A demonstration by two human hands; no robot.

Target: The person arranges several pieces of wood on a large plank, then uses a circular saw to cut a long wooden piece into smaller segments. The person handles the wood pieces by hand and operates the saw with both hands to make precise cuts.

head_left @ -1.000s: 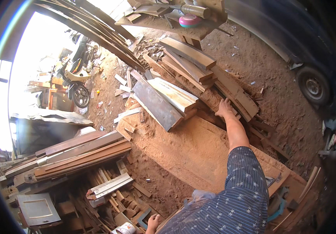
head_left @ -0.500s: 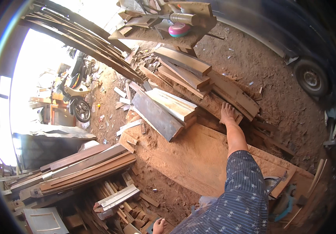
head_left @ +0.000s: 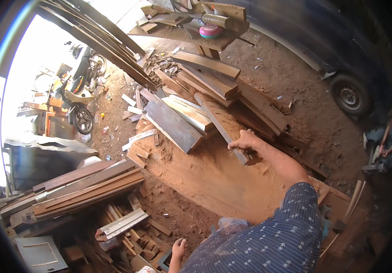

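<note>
No lettering, number or sign legible: none on the board (head_left: 221,123) gripped in the right hand (head_left: 247,140), the pink-and-teal round object (head_left: 210,31) beyond that hand or the dark vehicle (head_left: 307,38) to its right (white container (head_left: 147,270) near the left hand (head_left: 179,249) cropped, unreadable).

**A long wooden plank held near one end**

On my remote feed I see one narrow, straight plank (head_left: 221,122), much longer than it is wide. Its upper face is brown and looks dusty, the long left side is greyish, and the squared near end is darker. It slants from the upper left, where its far end lies, to the lower right, where the near end sits over a sawdust-covered board (head_left: 200,177). The right hand (head_left: 245,140) grips it close to that near end. Pale timber (head_left: 187,111) lies just to its left. I cannot tell whether the plank's underside touches anything beneath it.
</note>
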